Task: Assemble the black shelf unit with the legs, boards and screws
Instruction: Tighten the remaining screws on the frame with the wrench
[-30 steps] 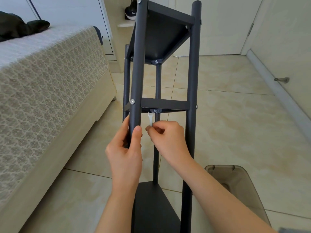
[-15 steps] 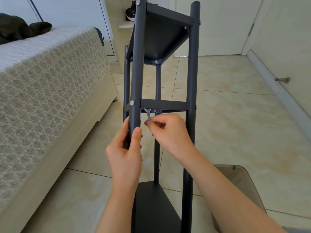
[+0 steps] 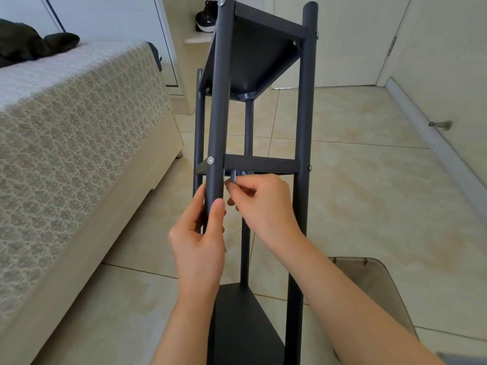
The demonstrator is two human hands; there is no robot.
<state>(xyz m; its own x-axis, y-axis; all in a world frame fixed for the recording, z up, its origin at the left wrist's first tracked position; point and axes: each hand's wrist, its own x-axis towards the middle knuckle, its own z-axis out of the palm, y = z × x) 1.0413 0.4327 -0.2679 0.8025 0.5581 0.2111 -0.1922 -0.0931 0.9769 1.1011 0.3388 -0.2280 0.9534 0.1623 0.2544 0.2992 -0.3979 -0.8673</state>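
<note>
Two hands: left hand [image 3: 199, 241] grips leg [image 3: 220, 101]; right hand [image 3: 263, 206] pinches wrench [image 3: 233, 176], which may slip off screw [image 3: 244, 173] if tilted.

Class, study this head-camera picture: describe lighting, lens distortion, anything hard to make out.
Head view: soft daylight, no hard shadows; sheen on the floor tiles; the wide lens tilts the leg in the left hand and the door frame; the tool pinched by the right hand sits shaded under the middle board, shape unclear.
</note>
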